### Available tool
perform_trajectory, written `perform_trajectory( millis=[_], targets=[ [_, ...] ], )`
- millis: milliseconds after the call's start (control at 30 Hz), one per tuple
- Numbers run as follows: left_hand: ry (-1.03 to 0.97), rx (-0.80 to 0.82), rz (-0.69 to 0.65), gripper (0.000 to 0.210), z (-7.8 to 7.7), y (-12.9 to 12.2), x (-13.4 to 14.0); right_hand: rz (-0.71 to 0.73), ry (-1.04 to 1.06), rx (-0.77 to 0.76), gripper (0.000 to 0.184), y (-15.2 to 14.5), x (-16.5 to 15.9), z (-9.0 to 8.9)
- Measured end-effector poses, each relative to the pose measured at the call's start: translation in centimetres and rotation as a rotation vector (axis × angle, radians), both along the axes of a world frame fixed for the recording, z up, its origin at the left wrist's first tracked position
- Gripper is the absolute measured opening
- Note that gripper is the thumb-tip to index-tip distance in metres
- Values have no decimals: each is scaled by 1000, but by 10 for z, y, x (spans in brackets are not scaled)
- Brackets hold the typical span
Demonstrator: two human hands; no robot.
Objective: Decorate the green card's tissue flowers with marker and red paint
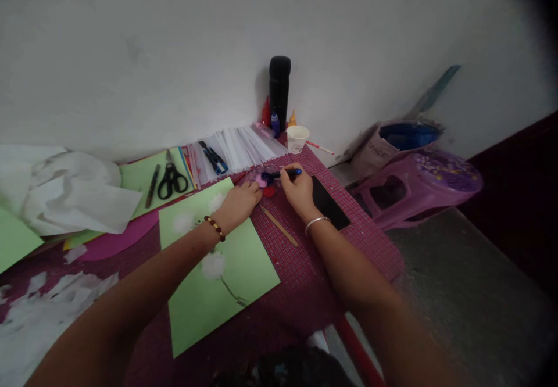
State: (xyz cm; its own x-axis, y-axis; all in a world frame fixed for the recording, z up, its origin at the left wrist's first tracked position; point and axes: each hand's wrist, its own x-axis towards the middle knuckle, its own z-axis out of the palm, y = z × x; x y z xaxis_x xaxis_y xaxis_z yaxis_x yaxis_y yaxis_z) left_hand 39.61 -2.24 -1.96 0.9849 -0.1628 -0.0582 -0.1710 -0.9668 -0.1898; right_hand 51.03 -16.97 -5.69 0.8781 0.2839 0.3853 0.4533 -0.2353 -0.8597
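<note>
My right hand (299,189) grips a dark blue pen-shaped tool (283,173), its dark tip over a clear paint palette (249,173). Dabs of pink paint (261,181) and red paint (269,192) show on and around the palette. My left hand (241,202) has its fingers bent and close together at the palette's near-left edge, seeming to hold it. Under my left wrist lies a light green sheet (192,305) with white puffs (213,265) and a painted dark stem. A thin wooden stick (281,228) rests between my hands on the table.
Behind the palette stand a paper cup (297,139), paint bottles and a black flask (279,90). Scissors (172,181), a marker (152,186) and a blue cutter (213,158) lie left. A dark flat slab (329,204) sits right, beyond it a pink stool (410,195).
</note>
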Motion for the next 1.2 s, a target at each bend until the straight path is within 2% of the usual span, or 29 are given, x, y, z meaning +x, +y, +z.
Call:
perform_trajectory(
  millis=[167, 400, 600, 867, 967, 1067, 1133, 1200],
  targets=[
    [21, -30, -62, 22, -3, 6, 3, 46, 17, 13, 25, 8, 1, -5],
    [17, -64, -94, 26, -7, 12, 6, 81, 90, 106, 23, 15, 8, -14],
    [-6, -81, -98, 28, -9, 14, 6, 70, 180, 142, 19, 14, 17, -11],
    [-23, -73, -97, 26, -13, 13, 4, -91, 539, 448, 24, 6, 21, 5],
    [-17, -94, -97, 27, -5, 12, 1, -91, 633, 474, 28, 3, 17, 12],
    [-45, -151, -63, 33, 16, 12, -15, -48, 635, 470, 30, -1, 9, 18],
    [-110, -194, 14, 34, 31, 14, -40, 0, 598, 473, 30, -3, 1, 22],
    [-194, -239, 120, 31, 40, 15, -80, 82, 561, 486, 28, -4, -12, 24]
  ],
)
